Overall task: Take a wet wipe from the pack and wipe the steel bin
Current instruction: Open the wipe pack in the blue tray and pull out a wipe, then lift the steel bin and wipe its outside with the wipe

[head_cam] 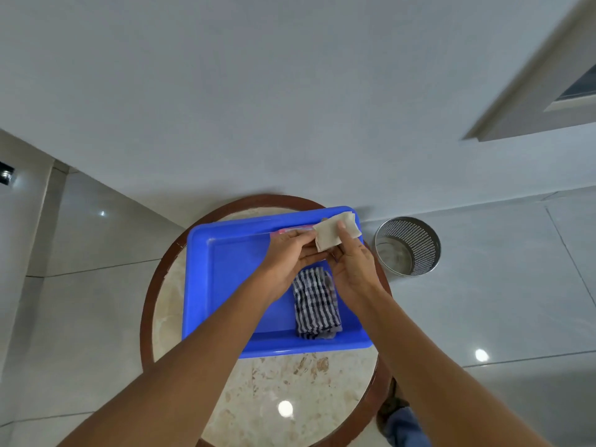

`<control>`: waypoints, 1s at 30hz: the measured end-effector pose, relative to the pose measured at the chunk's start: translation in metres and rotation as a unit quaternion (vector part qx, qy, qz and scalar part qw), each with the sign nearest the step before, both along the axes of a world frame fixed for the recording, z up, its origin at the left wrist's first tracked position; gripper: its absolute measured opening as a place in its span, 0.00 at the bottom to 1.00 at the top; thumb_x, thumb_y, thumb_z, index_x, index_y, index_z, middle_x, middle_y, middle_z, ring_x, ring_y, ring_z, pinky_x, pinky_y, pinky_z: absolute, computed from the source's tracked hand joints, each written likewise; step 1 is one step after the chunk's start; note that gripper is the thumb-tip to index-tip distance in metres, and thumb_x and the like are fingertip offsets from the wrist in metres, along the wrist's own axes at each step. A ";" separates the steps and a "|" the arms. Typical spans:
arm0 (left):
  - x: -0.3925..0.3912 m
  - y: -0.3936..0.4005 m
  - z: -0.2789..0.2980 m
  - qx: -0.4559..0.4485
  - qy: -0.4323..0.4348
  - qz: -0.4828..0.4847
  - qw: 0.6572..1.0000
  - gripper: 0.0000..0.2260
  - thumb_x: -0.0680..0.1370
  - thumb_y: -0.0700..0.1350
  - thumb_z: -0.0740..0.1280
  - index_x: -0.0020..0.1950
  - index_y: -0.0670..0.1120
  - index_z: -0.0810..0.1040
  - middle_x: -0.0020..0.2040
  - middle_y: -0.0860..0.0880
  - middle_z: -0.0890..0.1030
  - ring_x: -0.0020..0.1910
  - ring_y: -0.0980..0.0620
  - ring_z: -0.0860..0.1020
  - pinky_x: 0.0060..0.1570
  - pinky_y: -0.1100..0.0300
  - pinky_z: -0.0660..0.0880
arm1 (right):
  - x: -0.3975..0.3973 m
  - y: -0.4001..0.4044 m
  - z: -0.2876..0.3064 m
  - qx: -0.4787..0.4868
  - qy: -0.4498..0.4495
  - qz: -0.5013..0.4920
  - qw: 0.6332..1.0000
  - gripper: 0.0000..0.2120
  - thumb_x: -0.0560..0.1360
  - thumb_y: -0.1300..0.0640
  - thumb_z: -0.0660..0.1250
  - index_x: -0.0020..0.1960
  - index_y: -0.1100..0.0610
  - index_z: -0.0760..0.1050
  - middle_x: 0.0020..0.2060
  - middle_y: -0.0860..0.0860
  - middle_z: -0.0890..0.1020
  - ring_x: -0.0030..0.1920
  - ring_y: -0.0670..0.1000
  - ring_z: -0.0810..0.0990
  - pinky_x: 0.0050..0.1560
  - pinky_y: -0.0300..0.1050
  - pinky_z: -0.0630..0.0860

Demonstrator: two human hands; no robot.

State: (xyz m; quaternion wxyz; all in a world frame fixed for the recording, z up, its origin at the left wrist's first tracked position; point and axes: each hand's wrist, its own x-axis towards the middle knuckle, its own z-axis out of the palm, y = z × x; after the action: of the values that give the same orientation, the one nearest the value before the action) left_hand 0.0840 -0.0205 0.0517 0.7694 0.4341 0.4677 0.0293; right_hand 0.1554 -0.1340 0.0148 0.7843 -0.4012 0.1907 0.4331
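Note:
A white wet wipe is held up over the far right corner of the blue tray. My right hand pinches the wipe with a finger on top of it. My left hand grips its left edge and hides most of the wipe pack, of which only a pink and white strip shows. The perforated steel bin stands on the floor to the right of the table, apart from both hands.
The tray sits on a round marble table with a dark wooden rim. A folded blue-and-white checked cloth lies in the tray's right side. A white wall rises behind; glossy floor tiles surround the table. A shoe and trouser leg show below right.

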 end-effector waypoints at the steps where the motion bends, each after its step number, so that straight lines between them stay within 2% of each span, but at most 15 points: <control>1: 0.010 -0.006 -0.001 0.018 0.013 -0.006 1.000 0.12 0.87 0.44 0.68 0.59 0.37 0.86 0.53 0.38 0.91 0.56 0.40 0.90 0.58 0.50 0.88 | 0.010 -0.005 0.000 0.007 0.000 -0.012 1.000 0.11 0.87 0.54 0.70 0.62 0.59 0.86 0.54 0.56 0.91 0.51 0.50 0.92 0.51 0.42 0.87; 4: 0.048 -0.024 -0.010 0.058 0.040 0.000 0.998 0.13 0.86 0.49 0.69 0.53 0.40 0.86 0.47 0.39 0.91 0.49 0.43 0.91 0.58 0.47 0.87 | 0.051 -0.028 0.001 0.028 0.013 -0.062 0.998 0.11 0.88 0.58 0.68 0.66 0.60 0.84 0.60 0.57 0.91 0.52 0.50 0.92 0.52 0.43 0.88; 7: 0.107 -0.045 -0.022 0.067 0.023 0.024 0.997 0.11 0.86 0.45 0.69 0.47 0.40 0.81 0.41 0.40 0.89 0.41 0.45 0.90 0.50 0.52 0.87 | 0.107 -0.070 -0.005 0.023 0.017 -0.099 0.995 0.13 0.88 0.59 0.67 0.69 0.61 0.82 0.58 0.54 0.92 0.50 0.49 0.92 0.48 0.43 0.88; 10: 0.168 -0.071 -0.040 0.111 0.015 0.002 0.994 0.09 0.86 0.43 0.69 0.47 0.41 0.80 0.40 0.40 0.88 0.38 0.46 0.89 0.43 0.57 0.88 | 0.162 -0.128 -0.024 -0.028 -0.001 -0.134 0.991 0.20 0.88 0.59 0.67 0.77 0.63 0.77 0.69 0.56 0.87 0.56 0.50 0.90 0.56 0.43 0.86; 12: 0.205 -0.094 -0.058 0.143 0.017 -0.035 0.989 0.09 0.85 0.43 0.70 0.47 0.40 0.82 0.40 0.40 0.88 0.37 0.46 0.89 0.43 0.58 0.88 | 0.195 -0.178 -0.046 -0.057 0.006 -0.162 0.985 0.19 0.88 0.60 0.66 0.78 0.63 0.76 0.70 0.59 0.85 0.62 0.55 0.86 0.59 0.46 0.83; 15: 0.240 -0.128 -0.096 0.196 0.047 -0.107 0.974 0.09 0.85 0.43 0.70 0.51 0.38 0.84 0.41 0.41 0.88 0.39 0.47 0.89 0.48 0.55 0.88 | 0.226 -0.249 -0.085 -0.099 0.025 -0.199 0.975 0.12 0.88 0.60 0.66 0.70 0.60 0.78 0.68 0.59 0.85 0.69 0.60 0.85 0.63 0.49 0.84; 17: 0.253 -0.152 -0.129 0.233 0.080 -0.172 0.954 0.09 0.85 0.42 0.70 0.53 0.37 0.85 0.45 0.38 0.88 0.44 0.44 0.88 0.54 0.49 0.86 | 0.236 -0.292 -0.112 -0.142 0.043 -0.209 0.967 0.10 0.88 0.59 0.67 0.67 0.59 0.79 0.70 0.60 0.85 0.73 0.61 0.84 0.63 0.49 0.86; 19: 0.254 -0.171 -0.162 0.284 0.110 -0.248 0.920 0.11 0.85 0.42 0.70 0.51 0.35 0.86 0.47 0.36 0.89 0.46 0.42 0.87 0.56 0.48 0.85 | 0.239 -0.325 -0.138 -0.182 0.062 -0.211 0.958 0.09 0.88 0.59 0.67 0.67 0.58 0.79 0.71 0.61 0.85 0.73 0.62 0.84 0.62 0.50 0.86; 23: 0.239 -0.196 -0.219 0.394 0.154 -0.391 0.817 0.08 0.81 0.44 0.75 0.50 0.42 0.91 0.45 0.45 0.91 0.44 0.51 0.85 0.45 0.68 0.77 | 0.235 -0.368 -0.179 -0.229 0.099 -0.219 0.943 0.08 0.88 0.59 0.65 0.67 0.56 0.78 0.71 0.61 0.85 0.74 0.62 0.83 0.66 0.52 0.83; 24: 0.235 -0.200 -0.231 0.401 0.155 -0.416 0.801 0.07 0.81 0.44 0.75 0.50 0.42 0.91 0.46 0.46 0.92 0.44 0.51 0.86 0.46 0.69 0.78 | 0.233 -0.374 -0.188 -0.235 0.106 -0.222 0.941 0.09 0.89 0.59 0.65 0.67 0.56 0.78 0.71 0.61 0.85 0.75 0.62 0.82 0.66 0.52 0.83; 26: 0.230 -0.210 -0.253 0.401 0.154 -0.452 0.782 0.06 0.80 0.43 0.77 0.50 0.41 0.91 0.46 0.45 0.92 0.45 0.49 0.88 0.51 0.59 0.84 | 0.231 -0.383 -0.203 -0.240 0.117 -0.219 0.939 0.07 0.89 0.59 0.64 0.64 0.55 0.78 0.71 0.61 0.85 0.74 0.61 0.83 0.67 0.51 0.83; 28: 0.226 -0.216 -0.268 0.409 0.157 -0.473 0.764 0.06 0.79 0.42 0.77 0.48 0.40 0.90 0.43 0.42 0.91 0.42 0.48 0.87 0.51 0.49 0.86 | 0.230 -0.387 -0.216 -0.238 0.123 -0.210 0.940 0.06 0.89 0.59 0.63 0.62 0.53 0.78 0.71 0.60 0.85 0.73 0.59 0.83 0.66 0.50 0.83; 30: 0.224 -0.221 -0.282 0.422 0.163 -0.483 0.749 0.06 0.79 0.41 0.77 0.48 0.38 0.89 0.43 0.40 0.90 0.42 0.45 0.87 0.50 0.45 0.85 | 0.231 -0.390 -0.229 -0.234 0.125 -0.209 0.941 0.07 0.89 0.59 0.62 0.62 0.53 0.78 0.70 0.60 0.86 0.72 0.58 0.84 0.65 0.50 0.83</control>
State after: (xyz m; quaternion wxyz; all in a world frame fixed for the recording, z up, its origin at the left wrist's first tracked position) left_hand 0.3085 -0.2416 -0.2301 0.3313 0.8809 0.2537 -0.2231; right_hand 0.3867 -0.5240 -0.2145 0.7110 -0.4673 0.4628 0.2488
